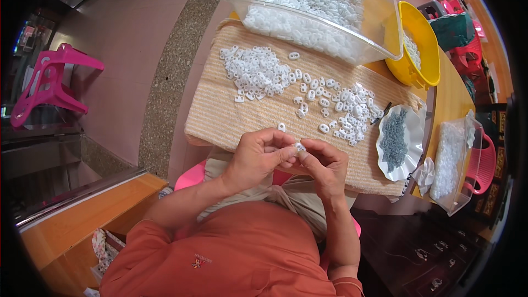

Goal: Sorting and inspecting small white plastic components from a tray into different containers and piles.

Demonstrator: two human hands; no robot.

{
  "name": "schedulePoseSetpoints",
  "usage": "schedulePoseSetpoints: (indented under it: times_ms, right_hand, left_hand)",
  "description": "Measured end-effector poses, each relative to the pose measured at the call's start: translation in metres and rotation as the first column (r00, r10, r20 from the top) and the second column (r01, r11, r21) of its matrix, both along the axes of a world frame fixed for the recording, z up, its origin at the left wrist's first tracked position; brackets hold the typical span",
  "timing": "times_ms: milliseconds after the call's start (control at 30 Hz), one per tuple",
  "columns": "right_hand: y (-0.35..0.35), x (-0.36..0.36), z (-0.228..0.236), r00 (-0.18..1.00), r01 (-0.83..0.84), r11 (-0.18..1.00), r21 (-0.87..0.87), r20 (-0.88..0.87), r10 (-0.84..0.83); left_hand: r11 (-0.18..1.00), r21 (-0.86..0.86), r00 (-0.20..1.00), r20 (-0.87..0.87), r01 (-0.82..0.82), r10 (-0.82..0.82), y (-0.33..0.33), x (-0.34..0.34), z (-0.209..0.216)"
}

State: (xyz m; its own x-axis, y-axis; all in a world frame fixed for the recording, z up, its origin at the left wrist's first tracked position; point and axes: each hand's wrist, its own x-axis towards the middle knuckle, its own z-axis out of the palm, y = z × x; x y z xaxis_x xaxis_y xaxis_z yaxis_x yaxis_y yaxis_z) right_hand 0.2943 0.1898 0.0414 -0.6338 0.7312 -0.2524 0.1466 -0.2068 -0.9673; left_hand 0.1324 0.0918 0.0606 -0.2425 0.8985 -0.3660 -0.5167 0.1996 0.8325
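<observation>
My left hand (pixel 259 155) and my right hand (pixel 325 168) meet at the near edge of the table. Between their thumbs and fingertips they pinch one small white plastic piece (pixel 300 147), partly hidden by the fingers. A similar loose piece (pixel 281 127) lies just beyond my left hand. Farther off on the striped beige cloth (pixel 220 121) is a heap of white oval two-holed pieces (pixel 256 71). A looser spread of such pieces (pixel 355 111) lies to its right. A white scalloped dish (pixel 417 151) on the right holds many small grey metal parts (pixel 394 138), perhaps screws.
At the table's far side stands a large clear bin (pixel 379 50) of white pieces, beside a yellow basket (pixel 432 70). A thin black tool (pixel 381 113) lies by the dish. Another clear box (pixel 461 201) sits at far right. A pink stool (pixel 60 80) stands on the floor at left.
</observation>
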Motion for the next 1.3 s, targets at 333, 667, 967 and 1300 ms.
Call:
schedulePoseSetpoints:
  times_ms: [333, 667, 967, 1300]
  right_hand:
    - [0.0, 0.001, -0.005, 0.998, 0.036, 0.999, -0.026, -0.045, -0.037]
    - [0.005, -0.007, 0.019, 0.999, -0.029, 0.993, -0.115, -0.032, 0.025]
    - [0.0, -0.003, -0.002, 0.995, 0.095, 0.994, -0.051, -0.031, -0.097]
    - [0.002, 0.0, -0.013, 0.985, 0.17, 0.985, 0.037, 0.017, -0.171]
  left_hand:
    - [1.0, -0.007, 0.999, 0.016, -0.03, 0.03, 0.001, 0.003, 0.006]
    - [0.999, -0.016, 0.999, -0.012, -0.049, 0.049, 0.001, 0.005, 0.003]
    - [0.999, 0.04, 1.0, 0.001, -0.002, 0.002, -0.002, 0.005, -0.002]
    - [1.0, -0.028, 1.0, 0.002, 0.003, -0.003, -0.002, 0.002, 0.003]
